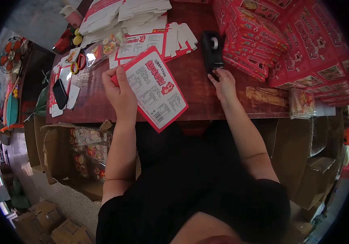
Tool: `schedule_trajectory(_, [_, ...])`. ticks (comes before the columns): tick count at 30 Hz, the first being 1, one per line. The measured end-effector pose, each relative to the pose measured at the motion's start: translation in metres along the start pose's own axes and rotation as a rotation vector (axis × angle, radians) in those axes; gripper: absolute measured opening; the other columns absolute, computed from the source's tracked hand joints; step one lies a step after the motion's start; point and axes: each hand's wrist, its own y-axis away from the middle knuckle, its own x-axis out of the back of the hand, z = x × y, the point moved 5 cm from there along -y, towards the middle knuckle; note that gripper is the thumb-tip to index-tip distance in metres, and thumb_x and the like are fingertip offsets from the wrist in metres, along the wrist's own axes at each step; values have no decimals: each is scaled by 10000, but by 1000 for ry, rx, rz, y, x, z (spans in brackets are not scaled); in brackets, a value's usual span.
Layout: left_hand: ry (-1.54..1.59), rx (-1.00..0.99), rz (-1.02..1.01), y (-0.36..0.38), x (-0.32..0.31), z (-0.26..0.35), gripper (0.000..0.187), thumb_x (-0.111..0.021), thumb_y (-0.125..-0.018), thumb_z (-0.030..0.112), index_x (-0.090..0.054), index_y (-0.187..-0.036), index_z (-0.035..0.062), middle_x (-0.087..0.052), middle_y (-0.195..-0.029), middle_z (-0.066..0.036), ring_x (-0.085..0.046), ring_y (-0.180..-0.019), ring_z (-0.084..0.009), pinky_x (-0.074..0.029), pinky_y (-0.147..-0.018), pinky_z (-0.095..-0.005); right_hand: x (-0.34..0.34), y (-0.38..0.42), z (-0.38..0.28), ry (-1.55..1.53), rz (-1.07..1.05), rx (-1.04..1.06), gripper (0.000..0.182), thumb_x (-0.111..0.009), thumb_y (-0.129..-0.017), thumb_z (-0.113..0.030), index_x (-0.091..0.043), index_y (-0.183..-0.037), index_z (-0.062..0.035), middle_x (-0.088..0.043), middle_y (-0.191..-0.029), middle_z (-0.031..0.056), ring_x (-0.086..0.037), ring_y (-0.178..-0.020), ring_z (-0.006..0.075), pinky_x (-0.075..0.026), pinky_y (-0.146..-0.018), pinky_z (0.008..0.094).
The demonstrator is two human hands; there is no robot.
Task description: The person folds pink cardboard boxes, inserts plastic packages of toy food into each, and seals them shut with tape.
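My left hand [120, 91] grips a flat red-and-white printed box [158, 91] by its left edge, thumb on top. The box is tilted, its text and barcode side facing up, above the table's front edge. My right hand [225, 85] is at the near end of a black tape dispenser [212, 51], fingertips bent in close to its cutter. Whether a strip of tape lies between those fingers is too small to make out. A pale tape roll [214, 42] sits in the dispenser.
Flat white-backed cartons [142, 16] pile up at the back left. Scissors [78, 65], clear packets [101, 49] and a phone [60, 93] lie at left. Red boxes [255, 44] are stacked at right. An open cardboard box [56, 162] with packets stands below the table's left side.
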Motion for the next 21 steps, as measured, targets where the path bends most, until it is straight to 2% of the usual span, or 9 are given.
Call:
schedule_trajectory(2, [161,91,60,-2,2,-3,249,-489,-950,272,-449,-971,28,-551,-860,-58,-536,-760,-97,-457,-658,-240,2,5,2,57,-4,-85,90,-579,-884,-122,-536,-858,-47,-556,-883,43,-536,-855,110,-509,-748,314])
schedule_trajectory(5, [326,170,184,-9,6,-12,266,-467,-957,299,-408,-1011,45,-551,-883,-65,-552,-776,-108,-474,-665,-246,-32,49,-10,288,-260,-24,96,-584,-881,-119,-572,-884,-24,-602,-870,43,-567,-788,103,-487,-717,260])
schedule_trajectory(6, [365,188,228,-11,8,-16,274,-460,-959,308,-394,-1024,50,-553,-893,-70,-558,-784,-113,-481,-670,-249,-44,67,-17,470,-363,82,92,-596,-868,-85,-611,-911,-6,-630,-845,46,-579,-701,99,-473,-681,225])
schedule_trajectory(8, [384,215,291,-11,10,-16,279,-452,-961,311,-382,-1038,53,-554,-924,-79,-570,-811,-131,-489,-688,-257,-64,98,-21,506,-543,131,87,-608,-849,-46,-629,-920,1,-627,-830,48,-582,-690,97,-477,-659,228])
schedule_trajectory(9, [393,228,318,-11,10,-17,281,-449,-961,313,-376,-1045,54,-555,-939,-84,-575,-824,-141,-493,-698,-261,-70,107,-18,478,-568,107,90,-611,-834,-5,-645,-917,1,-625,-823,54,-587,-684,98,-480,-650,228])
schedule_trajectory(12, [407,218,341,-10,10,-21,282,-439,-964,315,-372,-1057,58,-557,-972,-97,-583,-864,-159,-498,-721,-267,-85,123,-19,546,-640,217,238,-601,-833,8,-590,-1070,-6,-621,-794,56,-590,-687,102,-479,-657,236])
schedule_trajectory(15, [391,227,343,-7,8,-17,279,-431,-966,316,-374,-1066,62,-554,-988,-101,-580,-885,-165,-501,-736,-276,-91,127,-17,559,-613,201,471,-621,-819,-9,-444,-1255,-36,-617,-765,50,-589,-684,105,-474,-659,241])
schedule_trajectory(18, [410,241,356,-6,9,-17,286,-423,-968,322,-371,-1077,63,-551,-1002,-104,-581,-895,-172,-503,-748,-286,-91,121,-17,786,-557,289,662,-657,-800,-48,-288,-1349,-57,-604,-727,54,-580,-668,105,-464,-647,242])
schedule_trajectory(21, [450,261,357,-6,9,-20,296,-426,-965,327,-368,-1084,63,-548,-1025,-109,-583,-909,-184,-506,-767,-299,-89,116,-13,662,-475,182,693,-684,-781,-68,-287,-1349,-56,-597,-738,61,-571,-672,103,-453,-637,239])
